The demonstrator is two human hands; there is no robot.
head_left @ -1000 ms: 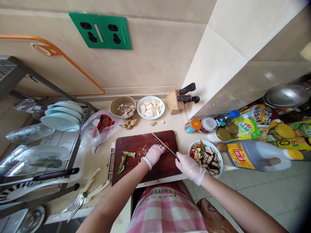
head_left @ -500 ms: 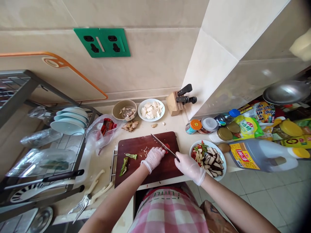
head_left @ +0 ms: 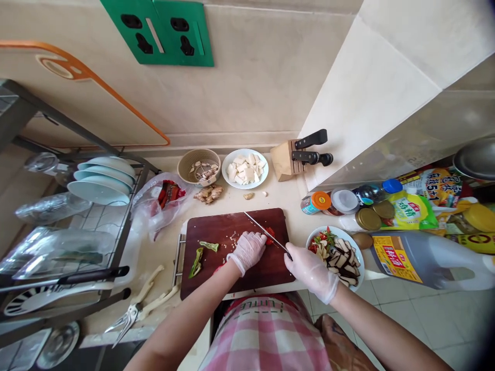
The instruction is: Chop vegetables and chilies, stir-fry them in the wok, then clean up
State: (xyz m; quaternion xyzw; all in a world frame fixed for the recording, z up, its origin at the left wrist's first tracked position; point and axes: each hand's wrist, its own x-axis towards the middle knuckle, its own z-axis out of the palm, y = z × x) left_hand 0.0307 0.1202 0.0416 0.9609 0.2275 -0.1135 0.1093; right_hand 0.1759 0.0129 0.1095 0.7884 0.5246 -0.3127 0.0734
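Note:
My right hand, in a clear plastic glove, is closed around the handle of a knife. The thin blade points up and left across the dark brown cutting board. Under the blade lies a piece of red pepper. My left hand, gloved too, has its fingers curled down at the left side of that pepper, pressing it to the board. Small pale seeds are scattered left of the fingers. Two strips of green pepper rest on the board's left part. Some red shows beside my left wrist.
Behind the board are a strainer basket, ginger, a plate of white slices and a knife block. To the right stand a plate of cut vegetables, jars and a large jug. Scissors and a dish rack are left.
The camera view has shifted, so the wall sits higher and larger. The knife and both hands keep nearly the same place over the board, and more red pepper shows beside the blade.

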